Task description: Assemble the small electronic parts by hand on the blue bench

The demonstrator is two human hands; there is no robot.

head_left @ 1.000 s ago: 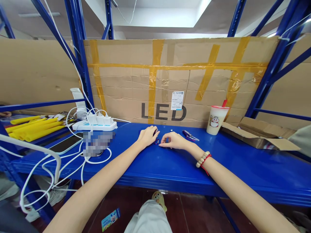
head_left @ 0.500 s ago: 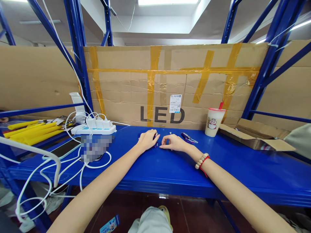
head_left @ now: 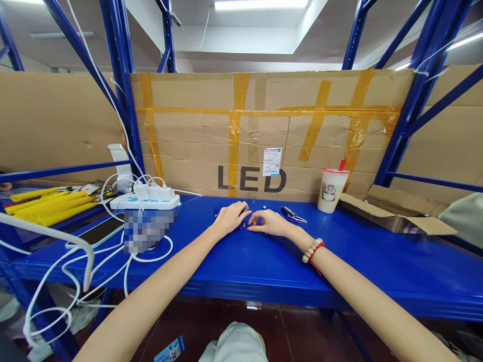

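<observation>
My left hand [head_left: 231, 218] rests low over the blue shelf top, fingers bent and closed around a small dark piece [head_left: 246, 208] that mostly hides under the fingertips. Close by on its right, my right hand [head_left: 270, 222] is curled with thumb and fingers drawn together; what they hold, if anything, I cannot make out. A small purple piece [head_left: 242, 226] lies below the left thumb, and another dark purple bit [head_left: 216, 212] shows left of that hand. Beyond the right hand are a tiny silvery part [head_left: 264, 206] and a purple-handled metal tool [head_left: 293, 215], its kind unclear.
A lidded drink cup [head_left: 332, 191] with a red straw and an open cardboard box [head_left: 396, 211] stand to the right. On the left are a white power strip [head_left: 151, 202], looping white cables, a phone [head_left: 98, 231] and yellow-wrapped items [head_left: 56, 206]. A cardboard sheet [head_left: 188, 141] closes the back.
My left thumb and fingertips have shifted slightly right, closer to the right hand. The right fingers have changed their curl a little; the objects around stay in place.
</observation>
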